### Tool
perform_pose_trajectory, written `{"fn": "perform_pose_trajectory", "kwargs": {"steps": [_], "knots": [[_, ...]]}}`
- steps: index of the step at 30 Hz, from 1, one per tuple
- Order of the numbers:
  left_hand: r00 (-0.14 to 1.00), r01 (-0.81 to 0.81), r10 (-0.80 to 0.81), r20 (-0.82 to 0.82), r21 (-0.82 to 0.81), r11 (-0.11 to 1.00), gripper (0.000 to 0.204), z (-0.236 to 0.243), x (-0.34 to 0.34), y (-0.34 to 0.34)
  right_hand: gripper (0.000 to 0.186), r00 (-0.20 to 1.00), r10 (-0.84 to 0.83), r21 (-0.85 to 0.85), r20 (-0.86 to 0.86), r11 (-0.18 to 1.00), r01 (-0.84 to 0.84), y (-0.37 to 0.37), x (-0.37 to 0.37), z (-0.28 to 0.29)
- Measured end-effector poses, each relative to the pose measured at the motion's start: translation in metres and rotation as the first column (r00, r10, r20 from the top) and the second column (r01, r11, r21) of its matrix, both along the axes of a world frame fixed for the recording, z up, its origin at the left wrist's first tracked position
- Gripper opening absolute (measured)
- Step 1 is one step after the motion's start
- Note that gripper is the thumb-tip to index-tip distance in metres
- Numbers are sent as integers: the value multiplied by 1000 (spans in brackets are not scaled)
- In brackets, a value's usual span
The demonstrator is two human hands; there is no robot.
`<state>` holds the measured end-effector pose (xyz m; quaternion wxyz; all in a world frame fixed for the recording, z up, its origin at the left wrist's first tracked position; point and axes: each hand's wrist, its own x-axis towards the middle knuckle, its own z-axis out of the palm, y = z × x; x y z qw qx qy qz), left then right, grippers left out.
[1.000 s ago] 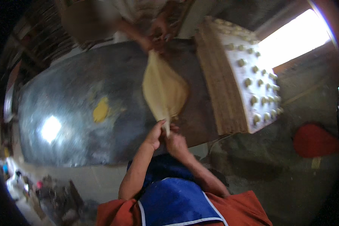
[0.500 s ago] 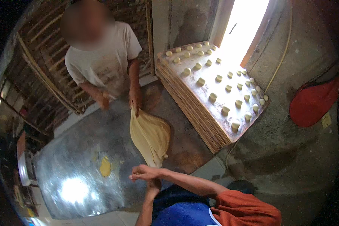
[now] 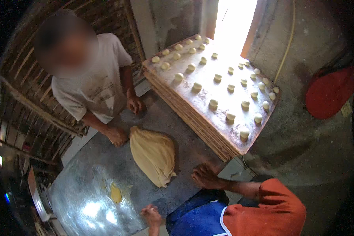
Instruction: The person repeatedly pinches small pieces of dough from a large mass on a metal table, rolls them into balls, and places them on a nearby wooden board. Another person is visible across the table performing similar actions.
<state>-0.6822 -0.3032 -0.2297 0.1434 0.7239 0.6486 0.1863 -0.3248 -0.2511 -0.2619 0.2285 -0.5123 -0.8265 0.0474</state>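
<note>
A big, smooth, pale yellow mass of dough (image 3: 153,155) lies on the dark metal tabletop (image 3: 86,173), narrow and knobbed at the far end, ragged at the near end. My left hand (image 3: 151,215) is at the near table edge, fingers curled in and holding nothing visible. To the right of the dough, my right hand (image 3: 204,176) is over the table with fingers loosely bent and apart, not touching the dough. Across the table, a co-worker's fist (image 3: 117,136) rests beside the dough's far end. The co-worker's other hand (image 3: 135,104) hangs over the far edge.
A tall stack of wooden-edged trays (image 3: 192,116) stands at the right, its top dotted with several small round dough balls (image 3: 213,103). A yellow smear (image 3: 115,193) marks the tabletop at left. A red racket-shaped bag (image 3: 329,94) hangs on the right wall.
Both my hands have let go of the dough and moved apart, the right one to the right. The co-worker has also released it, and it now lies flat and gathered on the table.
</note>
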Motion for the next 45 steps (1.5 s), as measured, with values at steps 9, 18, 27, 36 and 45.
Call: {"fn": "perform_pose_trajectory", "kwargs": {"steps": [9, 18, 27, 36, 45], "knots": [[941, -329, 290, 175, 268, 906, 29, -68, 24, 48, 21, 969, -236, 120, -68, 963, 243, 37, -38, -13], [873, -448, 395, 288, 150, 881, 29, -63, 9, 43, 20, 974, -135, -65, -179, 990, 126, 42, -9, 44], [847, -349, 306, 434, 20, 937, 27, -66, 0, 43, 13, 975, 23, -437, -223, 891, -120, 25, 14, 11], [982, -153, 139, 128, 108, 982, 25, -58, 10, 33, 16, 984, 20, -314, -177, 946, -75, 34, 12, -53], [975, -97, 58, 214, 177, 979, 20, -54, 10, 37, 20, 984, 1, -527, -178, 844, -97, 38, 11, -15]]}}
